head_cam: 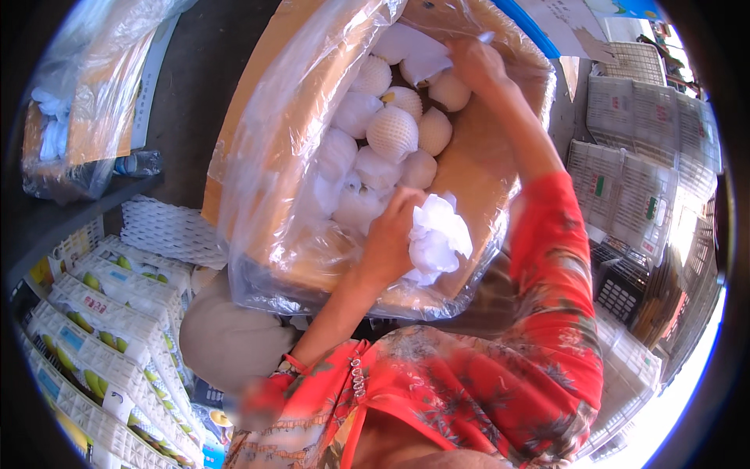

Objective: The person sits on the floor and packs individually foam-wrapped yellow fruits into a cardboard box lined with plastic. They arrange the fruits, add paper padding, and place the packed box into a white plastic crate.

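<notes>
Before me stands a cardboard box (486, 146) lined with clear plastic film (258, 176). Inside lie several round pieces, probably fruit, in white foam net sleeves (392, 133), some wrapped in white paper (354, 114). My left hand (394, 231) is at the near side of the box, its fingers closed on crumpled white paper (439, 237); whether the paper wraps something cannot be told. Far in the box, my right hand (477, 63) touches a piece of white tissue paper (426, 57) over the sleeved pieces; its fingertips are partly hidden and blurred.
Stacked white plastic crates (111, 305) with green and yellow fruit stand at lower left, beside a white foam net (170, 231). Another plastic-covered box (102, 111) is at upper left, near a plastic bottle (140, 163). More white crates (621, 193) are stacked on the right.
</notes>
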The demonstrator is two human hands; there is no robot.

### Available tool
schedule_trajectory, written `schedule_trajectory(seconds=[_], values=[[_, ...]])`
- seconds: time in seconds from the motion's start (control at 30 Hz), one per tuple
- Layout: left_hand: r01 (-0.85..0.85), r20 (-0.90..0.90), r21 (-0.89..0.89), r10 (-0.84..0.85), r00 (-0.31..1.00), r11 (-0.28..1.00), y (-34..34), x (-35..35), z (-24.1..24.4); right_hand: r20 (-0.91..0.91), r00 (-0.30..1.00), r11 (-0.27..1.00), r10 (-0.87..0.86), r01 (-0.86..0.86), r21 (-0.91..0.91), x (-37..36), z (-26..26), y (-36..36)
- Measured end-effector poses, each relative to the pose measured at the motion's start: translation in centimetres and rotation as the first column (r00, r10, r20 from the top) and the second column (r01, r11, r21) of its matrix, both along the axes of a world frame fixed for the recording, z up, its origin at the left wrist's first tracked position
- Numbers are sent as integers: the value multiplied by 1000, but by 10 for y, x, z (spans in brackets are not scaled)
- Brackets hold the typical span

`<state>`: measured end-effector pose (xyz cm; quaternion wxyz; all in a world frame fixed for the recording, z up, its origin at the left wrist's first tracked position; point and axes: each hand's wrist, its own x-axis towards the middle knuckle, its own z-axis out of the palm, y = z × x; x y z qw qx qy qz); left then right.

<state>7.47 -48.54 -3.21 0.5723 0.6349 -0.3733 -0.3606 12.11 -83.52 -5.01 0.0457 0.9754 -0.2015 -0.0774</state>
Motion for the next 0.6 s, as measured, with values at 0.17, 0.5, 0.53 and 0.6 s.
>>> schedule_trajectory(seconds=[0.17,0.5,0.53,0.6], values=[[-205,149,-178,232,961,962,-13,10,31,181,941,917,287,-324,231,-77,99,97],[639,-80,-66,-642,762,766,1,-7,-5,-263,964,907,47,69,415,-17,7,120],[633,-104,-28,-632,768,773,-1,2,4,-280,958,928,59,51,369,-21,-25,130],[572,-65,-24,-572,817,820,1,-1,-2,-320,944,961,84,9,277,-22,-56,150]])
